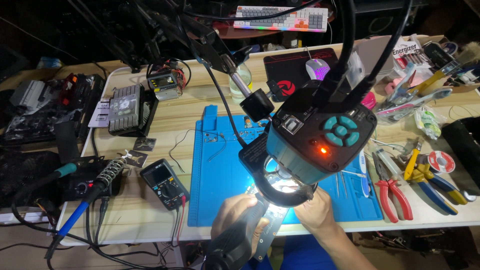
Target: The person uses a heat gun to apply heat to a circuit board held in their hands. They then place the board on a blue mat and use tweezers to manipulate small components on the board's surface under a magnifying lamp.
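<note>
While gripping tool (239, 235), left hand (235, 217) closed.

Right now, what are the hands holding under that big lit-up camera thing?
The left hand grips a thick black handheld tool around its body. The right hand reaches under the microscope; what it holds cannot be told.

A black multimeter (165, 183) lies just left of the hands on a wooden workbench (190, 107), with a blue-handled soldering iron (80, 207) in its coiled stand farther left. Right of the hands rest red-handled pliers (392, 190) and yellow-and-blue cutters (430, 180). Well beyond them sit a white mouse (317, 68) on a black pad (295, 70) and a pale keyboard (281, 18).
</note>
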